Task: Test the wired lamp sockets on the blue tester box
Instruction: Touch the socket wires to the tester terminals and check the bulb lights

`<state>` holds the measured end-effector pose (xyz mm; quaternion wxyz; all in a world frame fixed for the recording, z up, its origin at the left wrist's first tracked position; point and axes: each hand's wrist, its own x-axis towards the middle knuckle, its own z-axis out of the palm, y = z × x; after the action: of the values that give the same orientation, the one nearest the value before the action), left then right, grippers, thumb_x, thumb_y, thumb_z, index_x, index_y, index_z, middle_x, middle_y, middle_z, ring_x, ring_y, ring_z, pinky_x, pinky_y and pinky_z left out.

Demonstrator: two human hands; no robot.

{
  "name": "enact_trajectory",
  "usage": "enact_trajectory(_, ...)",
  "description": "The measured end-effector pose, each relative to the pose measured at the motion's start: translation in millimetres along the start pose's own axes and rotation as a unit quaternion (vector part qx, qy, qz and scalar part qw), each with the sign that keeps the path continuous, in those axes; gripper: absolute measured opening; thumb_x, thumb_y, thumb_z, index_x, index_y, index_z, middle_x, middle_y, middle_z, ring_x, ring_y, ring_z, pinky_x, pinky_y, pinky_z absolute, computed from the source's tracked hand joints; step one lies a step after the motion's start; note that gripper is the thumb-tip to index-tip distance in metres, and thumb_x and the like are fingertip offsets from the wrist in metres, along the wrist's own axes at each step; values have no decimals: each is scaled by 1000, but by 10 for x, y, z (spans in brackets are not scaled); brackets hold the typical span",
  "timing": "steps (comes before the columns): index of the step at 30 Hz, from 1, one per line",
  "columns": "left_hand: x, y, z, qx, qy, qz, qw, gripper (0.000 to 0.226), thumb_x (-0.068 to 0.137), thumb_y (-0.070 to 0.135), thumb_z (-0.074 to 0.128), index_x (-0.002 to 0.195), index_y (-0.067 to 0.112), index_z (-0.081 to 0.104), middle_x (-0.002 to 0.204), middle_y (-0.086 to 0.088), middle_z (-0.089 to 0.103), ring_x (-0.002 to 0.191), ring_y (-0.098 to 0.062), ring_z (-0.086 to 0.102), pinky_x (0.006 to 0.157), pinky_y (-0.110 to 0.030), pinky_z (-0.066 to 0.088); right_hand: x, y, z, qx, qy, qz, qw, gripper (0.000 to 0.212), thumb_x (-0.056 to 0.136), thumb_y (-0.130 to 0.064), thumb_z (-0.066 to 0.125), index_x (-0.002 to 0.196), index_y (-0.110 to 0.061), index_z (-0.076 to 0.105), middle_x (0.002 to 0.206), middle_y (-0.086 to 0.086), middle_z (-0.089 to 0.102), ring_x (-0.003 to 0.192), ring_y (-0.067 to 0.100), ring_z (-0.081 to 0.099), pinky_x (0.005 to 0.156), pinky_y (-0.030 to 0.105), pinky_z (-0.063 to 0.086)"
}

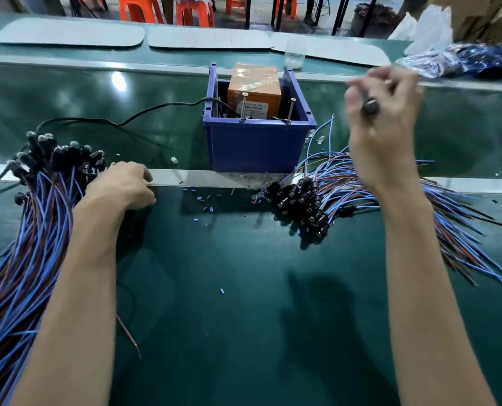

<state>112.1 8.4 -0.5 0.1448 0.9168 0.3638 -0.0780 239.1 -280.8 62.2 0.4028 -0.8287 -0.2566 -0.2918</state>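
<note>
On the green worktop (244,303), centre back: blue tester box (255,148), open-topped, holding an orange transformer unit (254,92). Two screws (243,105) stand at its front rim, and a black cable (144,111) runs out of it to the left.

Right of the box, raised above the worktop: right hand (384,121), motion-blurred, fingers curled round one black lamp socket (370,106).

Below that hand: loose pile of black sockets (302,203), with blue and brown wires (455,230) fanning out to the right.

Left edge: large bundle of wired sockets (53,153) fitted with small clear bulbs, wires trailing toward the viewer.

Left hand (123,186) rests just beside this bundle, against a metal strip (203,177), fingers bent under. Whether they grasp anything cannot be told.

Scattered insulation snippets (203,200) lie in front of the box.

Far side: clear cup (295,55), grey mats (68,33).
</note>
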Motion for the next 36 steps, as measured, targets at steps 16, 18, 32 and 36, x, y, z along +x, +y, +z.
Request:
enact_trajectory(16, 120, -187, 22, 15, 24, -6, 1000, 50, 79, 10, 69, 126, 19, 58, 131, -11, 55, 122, -31, 50, 101, -41, 43, -154, 227, 56, -153, -525, 112, 830, 52, 100, -18, 42, 149, -26, 31, 153, -1, 36, 139, 17, 35, 107, 26, 28)
enact_trajectory(18, 123, -211, 8, 16, 24, -13, 999, 49, 79, 10, 69, 126, 19, 57, 131, -13, 54, 123, -32, 49, 102, -40, 42, -150, 227, 59, -147, -524, 116, 831, 49, 100, -24, 44, 148, -27, 34, 150, 0, 41, 135, 18, 40, 106, 27, 30)
enact_trajectory(32, -62, -12, -51, -60, 37, 12, 997, 26, 73, 16, 80, 90, 23, 62, 109, -12, 67, 108, -30, 57, 90, -33, 43, -129, 203, 43, -86, -430, 104, 893, 34, 97, -31, 50, 130, -22, 57, 122, -3, 64, 103, 13, 55, 88, 23, 37)
enact_trajectory(36, -230, 240, -124, -215, 30, 126, 968, 27, 70, 5, 81, 82, 24, 65, 87, -5, 74, 83, -21, 66, 86, -31, 51, -137, 7, 69, 97, -387, 95, 912, 20, 96, -23, 55, 113, -25, 66, 107, -6, 71, 96, 7, 67, 92, 25, 47)
